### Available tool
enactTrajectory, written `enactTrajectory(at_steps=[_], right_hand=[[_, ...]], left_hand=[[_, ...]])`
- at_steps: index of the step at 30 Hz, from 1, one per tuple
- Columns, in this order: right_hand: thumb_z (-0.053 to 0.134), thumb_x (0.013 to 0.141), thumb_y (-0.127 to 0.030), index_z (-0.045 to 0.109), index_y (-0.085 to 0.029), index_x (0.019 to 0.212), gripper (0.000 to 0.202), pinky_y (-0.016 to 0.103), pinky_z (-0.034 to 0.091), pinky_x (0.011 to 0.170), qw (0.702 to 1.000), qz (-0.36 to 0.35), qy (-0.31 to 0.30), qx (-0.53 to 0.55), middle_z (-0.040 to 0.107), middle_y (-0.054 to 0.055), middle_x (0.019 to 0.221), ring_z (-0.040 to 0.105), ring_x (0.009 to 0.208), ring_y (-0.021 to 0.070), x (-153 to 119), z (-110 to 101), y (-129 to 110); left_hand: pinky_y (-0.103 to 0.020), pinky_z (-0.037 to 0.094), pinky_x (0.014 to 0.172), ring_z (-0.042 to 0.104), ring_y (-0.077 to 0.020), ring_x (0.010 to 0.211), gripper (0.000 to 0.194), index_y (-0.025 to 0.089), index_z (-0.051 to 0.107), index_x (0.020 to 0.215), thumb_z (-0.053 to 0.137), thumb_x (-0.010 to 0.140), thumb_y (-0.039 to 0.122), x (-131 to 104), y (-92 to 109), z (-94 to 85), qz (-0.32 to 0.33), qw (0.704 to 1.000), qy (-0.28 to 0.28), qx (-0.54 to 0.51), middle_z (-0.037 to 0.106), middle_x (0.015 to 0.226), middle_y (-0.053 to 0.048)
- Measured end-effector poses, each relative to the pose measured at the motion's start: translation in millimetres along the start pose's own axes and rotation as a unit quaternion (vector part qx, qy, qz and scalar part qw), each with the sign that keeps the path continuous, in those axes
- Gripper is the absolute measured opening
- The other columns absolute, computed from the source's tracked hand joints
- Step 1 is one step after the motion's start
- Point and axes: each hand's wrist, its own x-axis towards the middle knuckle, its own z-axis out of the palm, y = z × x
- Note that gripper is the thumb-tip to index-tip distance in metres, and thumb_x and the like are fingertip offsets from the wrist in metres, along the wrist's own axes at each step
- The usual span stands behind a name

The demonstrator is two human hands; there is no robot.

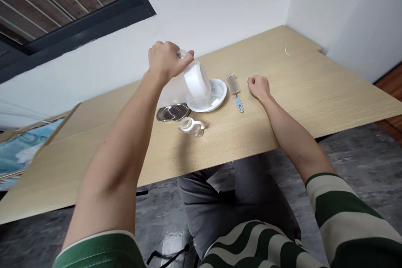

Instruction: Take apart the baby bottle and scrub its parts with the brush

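Observation:
My left hand [169,59] is wrapped round the handle of a translucent plastic pitcher [176,91] with a white band. The pitcher is tipped over on its side, its white end above a white bowl [223,94]. What looks like water lies in the bowl. My right hand [259,86] rests on the table as a loose fist, apart from everything, and no object shows in it. Nearest to it lies a bottle brush [234,85] with a blue handle. In front of the bowl is a small clear baby bottle [195,128] with white handles. A round metal plate [172,112] sits partly under the pitcher.
The light wooden table [314,92] runs along a white wall [220,4]. A thin bent white strip [287,50] lies at the far right. Beyond the table's left end are blue cloths [25,146] in a low frame. A dark-framed window [78,25] is at the upper left.

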Motion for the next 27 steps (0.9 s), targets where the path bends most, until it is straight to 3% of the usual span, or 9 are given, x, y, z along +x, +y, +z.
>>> enactTrajectory(at_steps=[4, 9, 14, 17, 20, 23, 27], right_hand=[[0.046, 0.096, -0.034, 0.058, -0.022, 0.067, 0.034, 0.036, 0.039, 0.073, 1.0, 0.002, 0.002, 0.0, 0.068, 0.013, 0.076, 0.055, 0.073, 0.023, -0.2, 0.5, -0.2], [0.046, 0.097, -0.033, 0.06, -0.021, 0.068, 0.035, 0.036, 0.04, 0.074, 1.0, 0.009, -0.008, -0.004, 0.07, 0.014, 0.082, 0.058, 0.078, 0.0238, 0.1, 0.0, -1.3], [0.045, 0.097, -0.034, 0.061, -0.02, 0.069, 0.035, 0.037, 0.041, 0.076, 1.0, 0.004, -0.018, -0.005, 0.07, 0.015, 0.082, 0.061, 0.079, 0.0249, 0.4, 0.3, -1.7], [0.045, 0.097, -0.033, 0.062, -0.02, 0.07, 0.035, 0.036, 0.042, 0.075, 1.0, 0.003, -0.014, -0.007, 0.071, 0.014, 0.081, 0.06, 0.078, 0.0244, 0.1, -0.1, -2.2], [0.046, 0.097, -0.031, 0.062, -0.019, 0.069, 0.034, 0.035, 0.041, 0.075, 1.0, 0.003, -0.018, -0.013, 0.071, 0.014, 0.081, 0.059, 0.076, 0.0235, 0.0, -1.1, -2.9], [0.046, 0.097, -0.032, 0.062, -0.019, 0.069, 0.035, 0.035, 0.04, 0.074, 1.0, 0.001, -0.02, -0.017, 0.071, 0.013, 0.081, 0.059, 0.075, 0.0228, 0.2, -1.9, -3.4], [0.046, 0.098, -0.032, 0.062, -0.019, 0.069, 0.035, 0.034, 0.038, 0.072, 1.0, 0.001, -0.022, -0.018, 0.071, 0.013, 0.081, 0.058, 0.075, 0.0222, 0.0, -2.0, -4.1]], left_hand=[[-0.036, 0.011, 0.071, 0.042, -0.021, 0.09, 0.073, 0.027, 0.03, 0.055, 0.035, 0.065, 0.099, 9.9, 12.4, 4.9, 0.021, 0.999, -0.019, -0.021, 0.019, 0.049, -0.001], [-0.035, 0.015, 0.073, 0.042, -0.0206, 0.097, 0.074, 0.026, 0.03, 0.055, 0.039, 0.065, 0.099, 13.6, 3.6, 7.2, 0.026, 0.998, -0.047, -0.02, 0.024, 0.052, -0.002], [-0.035, 0.025, 0.08, 0.048, -0.0237, 0.1, 0.064, 0.025, 0.031, 0.057, 0.058, 0.075, 0.08, 8.9, -16.4, 9.2, -0.019, 0.999, -0.023, 0.024, 0.041, 0.06, -0.002], [-0.035, 0.029, 0.086, 0.05, -0.021, 0.107, 0.057, 0.026, 0.036, 0.055, 0.064, 0.078, 0.07, 7.1, -22.0, 11.3, 0.011, 0.999, -0.003, -0.031, 0.05, 0.064, -0.003], [-0.033, 0.032, 0.087, 0.052, -0.0172, 0.105, 0.052, 0.027, 0.039, 0.054, 0.065, 0.082, 0.063, 5.0, -12.1, 11.3, 0.036, 0.996, 0.007, -0.083, 0.056, 0.068, -0.003], [-0.035, 0.035, 0.086, 0.057, -0.0191, 0.1, 0.051, 0.025, 0.038, 0.055, 0.063, 0.085, 0.058, 4.8, 6.1, 11.7, 0.007, 0.998, 0.0, -0.062, 0.062, 0.074, -0.007], [-0.035, 0.03, 0.085, 0.052, -0.0172, 0.12, 0.06, 0.023, 0.036, 0.05, 0.059, 0.088, 0.063, 18.3, 6.4, 24.5, 0.04, 0.992, 0.017, -0.118, 0.061, 0.074, -0.006]])
